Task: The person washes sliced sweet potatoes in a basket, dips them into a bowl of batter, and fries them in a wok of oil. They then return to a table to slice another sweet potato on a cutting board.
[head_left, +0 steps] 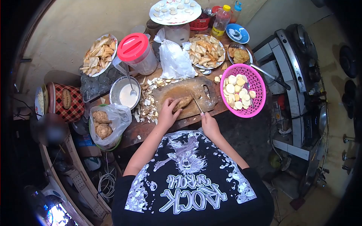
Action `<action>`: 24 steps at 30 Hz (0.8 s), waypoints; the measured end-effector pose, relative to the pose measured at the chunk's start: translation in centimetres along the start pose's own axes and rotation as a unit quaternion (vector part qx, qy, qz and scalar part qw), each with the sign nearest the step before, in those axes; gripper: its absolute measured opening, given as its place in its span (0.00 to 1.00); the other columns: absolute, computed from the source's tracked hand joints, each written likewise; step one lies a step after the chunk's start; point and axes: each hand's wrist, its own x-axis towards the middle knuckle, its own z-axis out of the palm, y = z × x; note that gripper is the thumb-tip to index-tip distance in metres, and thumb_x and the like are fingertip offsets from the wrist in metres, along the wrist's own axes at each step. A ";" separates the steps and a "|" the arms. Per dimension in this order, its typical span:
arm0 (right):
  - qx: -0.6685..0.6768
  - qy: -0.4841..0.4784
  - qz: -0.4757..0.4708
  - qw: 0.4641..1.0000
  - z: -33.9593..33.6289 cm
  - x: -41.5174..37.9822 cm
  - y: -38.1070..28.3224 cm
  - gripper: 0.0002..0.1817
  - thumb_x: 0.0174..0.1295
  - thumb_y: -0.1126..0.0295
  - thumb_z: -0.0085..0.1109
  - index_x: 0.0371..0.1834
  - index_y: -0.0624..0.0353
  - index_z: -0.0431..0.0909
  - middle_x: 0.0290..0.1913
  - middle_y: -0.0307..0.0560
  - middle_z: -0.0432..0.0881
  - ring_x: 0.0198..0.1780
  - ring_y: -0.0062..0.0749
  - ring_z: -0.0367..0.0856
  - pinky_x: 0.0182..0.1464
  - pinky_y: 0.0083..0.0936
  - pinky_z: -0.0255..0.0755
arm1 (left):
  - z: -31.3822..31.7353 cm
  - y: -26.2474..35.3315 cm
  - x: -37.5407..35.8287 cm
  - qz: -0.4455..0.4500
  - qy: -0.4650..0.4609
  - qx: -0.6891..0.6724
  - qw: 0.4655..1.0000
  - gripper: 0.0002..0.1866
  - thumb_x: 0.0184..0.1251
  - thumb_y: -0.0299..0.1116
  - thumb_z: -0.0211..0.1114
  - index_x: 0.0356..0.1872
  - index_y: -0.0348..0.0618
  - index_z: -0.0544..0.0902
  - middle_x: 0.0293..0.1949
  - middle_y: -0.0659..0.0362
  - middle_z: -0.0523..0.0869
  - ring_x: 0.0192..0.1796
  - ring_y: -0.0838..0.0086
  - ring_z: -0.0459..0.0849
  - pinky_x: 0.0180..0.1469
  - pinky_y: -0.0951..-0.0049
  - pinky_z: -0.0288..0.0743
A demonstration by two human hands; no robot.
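A brown-skinned tuber [183, 103] lies on the worn wooden cutting board [209, 101], and my left hand [170, 111] grips its near end. My right hand [209, 124] is closed on the handle of a knife [196, 101]. The knife's blade points away from me, at the right end of the tuber; whether it touches cannot be made out. Brown and pale peelings [148, 105] are heaped along the board's left side. To the right of the board stands a pink basket [260, 80] holding several pale round slices [238, 90].
A pot of whitish liquid [120, 87] with a ladle, and a plastic bag [120, 116] with brown tubers, stand left. Behind the board are a red-lidded jug [132, 47], a white bag [175, 60] and plates of folded pastries [206, 51]. A skimmer [271, 77] extends past the table's right edge.
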 end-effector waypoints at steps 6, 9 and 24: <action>-0.046 -0.029 0.025 0.998 -1.0 -0.6 -1.0 0.21 0.71 0.57 0.38 0.35 0.67 0.71 0.31 0.71 0.78 0.38 0.67 0.77 0.41 0.52 0.68 | 0.0 -0.3 0.1 0.030 0.005 0.025 0.999 0.21 0.57 0.34 0.68 0.53 0.45 0.79 0.52 0.50 0.76 0.55 0.54 0.75 0.56 0.61 0.71; -0.078 -0.050 0.029 0.995 -1.6 -0.5 -1.5 0.22 0.71 0.57 0.36 0.38 0.67 0.72 0.32 0.71 0.79 0.38 0.65 0.78 0.43 0.53 0.70 | 0.0 -0.3 0.2 0.027 0.001 0.026 0.999 0.21 0.56 0.33 0.68 0.52 0.45 0.79 0.52 0.50 0.76 0.55 0.54 0.75 0.56 0.61 0.71; -0.146 -0.087 0.044 0.985 -0.5 1.5 -3.0 0.20 0.71 0.58 0.38 0.43 0.68 0.70 0.33 0.68 0.81 0.38 0.61 0.81 0.43 0.50 0.73 | -0.1 0.3 0.7 -0.006 -0.019 0.020 1.000 0.21 0.55 0.30 0.68 0.52 0.43 0.79 0.50 0.50 0.75 0.55 0.54 0.74 0.56 0.62 0.70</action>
